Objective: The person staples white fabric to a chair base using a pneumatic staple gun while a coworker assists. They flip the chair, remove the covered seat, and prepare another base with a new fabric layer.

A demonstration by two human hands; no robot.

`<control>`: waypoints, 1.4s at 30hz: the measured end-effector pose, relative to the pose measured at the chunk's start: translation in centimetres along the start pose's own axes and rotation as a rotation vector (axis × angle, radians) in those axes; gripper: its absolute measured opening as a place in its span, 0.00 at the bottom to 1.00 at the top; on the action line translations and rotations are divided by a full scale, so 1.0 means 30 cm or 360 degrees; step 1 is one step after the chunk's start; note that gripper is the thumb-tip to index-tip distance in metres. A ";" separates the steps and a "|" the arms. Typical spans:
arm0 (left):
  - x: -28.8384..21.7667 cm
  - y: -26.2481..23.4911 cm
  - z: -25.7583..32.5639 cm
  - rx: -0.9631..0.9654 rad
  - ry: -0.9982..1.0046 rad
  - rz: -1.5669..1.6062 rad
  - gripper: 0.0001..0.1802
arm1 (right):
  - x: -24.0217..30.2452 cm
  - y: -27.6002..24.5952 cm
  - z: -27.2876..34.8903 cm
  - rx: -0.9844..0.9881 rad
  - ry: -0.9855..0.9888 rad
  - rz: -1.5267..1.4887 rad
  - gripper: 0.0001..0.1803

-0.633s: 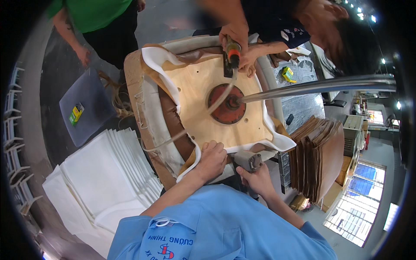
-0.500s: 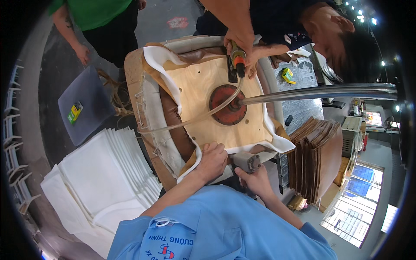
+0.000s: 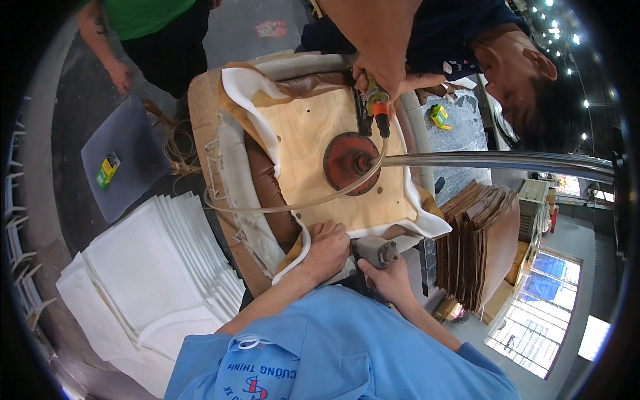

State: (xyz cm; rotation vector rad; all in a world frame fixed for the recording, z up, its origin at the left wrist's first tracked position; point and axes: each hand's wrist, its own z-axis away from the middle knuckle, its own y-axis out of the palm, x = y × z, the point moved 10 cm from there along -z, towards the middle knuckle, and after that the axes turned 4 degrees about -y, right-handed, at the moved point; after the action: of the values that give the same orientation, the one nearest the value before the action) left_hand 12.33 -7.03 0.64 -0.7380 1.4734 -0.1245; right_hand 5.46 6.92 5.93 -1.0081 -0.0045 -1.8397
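Right hand [image 3: 390, 280] closed around grey tool [image 3: 377, 252], just beside near edge of wooden board [image 3: 313, 150]. Left hand [image 3: 325, 252] rested on same edge, fingers bent; could not tell whether they pinched white lining [image 3: 429, 225]. Board sat within padded frame [image 3: 237, 167], red disc [image 3: 339, 167] near its middle, metal rod [image 3: 480, 161] meeting disc. Opposite, co-worker's hand [image 3: 385, 72] gripped second tool [image 3: 377, 100], clear hose [image 3: 267, 211] trailing. Small yellow-green carton [image 3: 107, 171] lay on blue-grey panel [image 3: 133, 180], contents hidden; white sheets [image 3: 153, 260] stood stacked left, brown sheets [image 3: 480, 243] right.

- Head view: wide fisheye, upright, facing steeply downward at close range.
- Near centre: the pale, squarish plywood panel [image 3: 303, 160].
- Vantage: the near side of the panel, above the light-blue cloth shirt [image 3: 327, 340].
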 end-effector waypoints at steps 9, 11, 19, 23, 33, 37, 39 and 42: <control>-0.009 -0.013 0.011 -0.0050 0.0001 -0.0028 0.05 | 0.053 0.005 -0.006 -0.0048 -0.0041 0.0231 0.35; -0.013 -0.013 0.016 -0.0062 0.0020 -0.0027 0.06 | 0.044 0.000 -0.013 -0.0081 -0.0150 0.0363 0.35; -0.027 -0.035 0.001 -0.0090 0.0073 -0.0179 0.07 | 0.069 -0.022 0.021 -0.0091 -0.0084 0.0022 0.32; -0.047 -0.035 -0.001 -0.0123 0.0106 -0.0251 0.08 | -0.015 -0.095 0.078 -0.0121 -0.0031 -0.0182 0.31; -0.054 0.008 0.001 -0.0185 0.0019 -0.0217 0.08 | 0.027 -0.045 0.045 -0.0002 -0.0066 0.0047 0.23; -0.062 0.014 -0.007 -0.0205 -0.0004 -0.0176 0.08 | 0.022 -0.049 0.007 0.0059 -0.0035 0.0128 0.21; -0.064 0.011 -0.011 -0.0199 -0.0020 -0.0176 0.07 | 0.031 -0.051 -0.005 0.0071 -0.0038 0.0151 0.21; -0.063 0.009 -0.014 -0.0187 -0.0042 -0.0189 0.05 | 0.048 -0.049 -0.016 0.0084 -0.0032 0.0187 0.21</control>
State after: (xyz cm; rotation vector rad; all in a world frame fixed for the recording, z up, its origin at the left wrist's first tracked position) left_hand 11.59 -6.03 2.16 -0.9195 1.4209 -0.1192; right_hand 3.82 6.39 7.13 -0.9698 -0.0056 -1.7140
